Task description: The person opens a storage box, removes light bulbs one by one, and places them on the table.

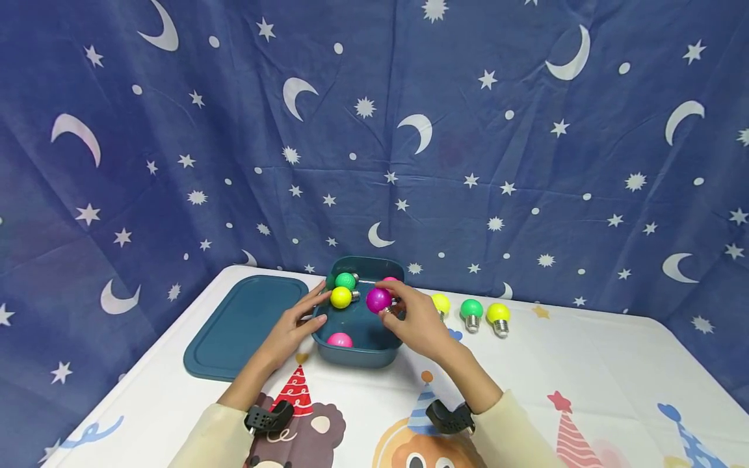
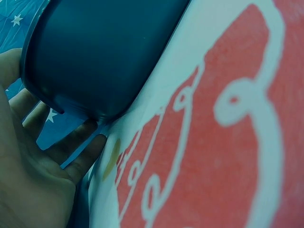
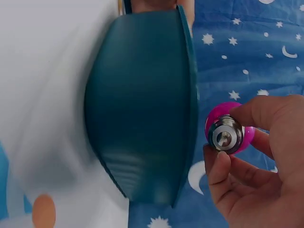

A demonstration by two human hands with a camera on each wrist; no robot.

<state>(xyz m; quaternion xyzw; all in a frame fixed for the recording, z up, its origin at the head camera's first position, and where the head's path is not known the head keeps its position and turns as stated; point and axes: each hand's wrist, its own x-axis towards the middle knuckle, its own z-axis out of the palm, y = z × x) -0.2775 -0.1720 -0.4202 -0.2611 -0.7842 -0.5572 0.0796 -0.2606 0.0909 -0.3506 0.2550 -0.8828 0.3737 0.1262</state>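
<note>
Purple bulb (image 1: 378, 300) is off the table, held over the right part of the blue-green box (image 1: 357, 358), above rim level going by the right wrist view, not down on the floor. Long axis roughly sideways: globe points left, out ahead of the fingertips, metal base (image 3: 224, 137) back toward the palm. Right hand (image 1: 418, 320) has it, thumb and fingers closed in a pinch near where globe meets base; gap only as wide as the bulb. So bulb sits at the fingertips, box opening below and to the left. Left hand (image 1: 288, 333) is the farther one, across the opening at the left rim, fingers spread, touching the box, no bulb in it; how firmly it presses, can't tell. In the box: green bulb (image 1: 345, 281) and yellow bulb (image 1: 341, 298) far left, one pink bulb (image 1: 340, 340) by the near wall, another partly hidden behind the right fingers. Lid (image 1: 246, 325) flat on the table, left. Three loose bulbs (image 1: 471, 309) stand right of the right hand.
</note>
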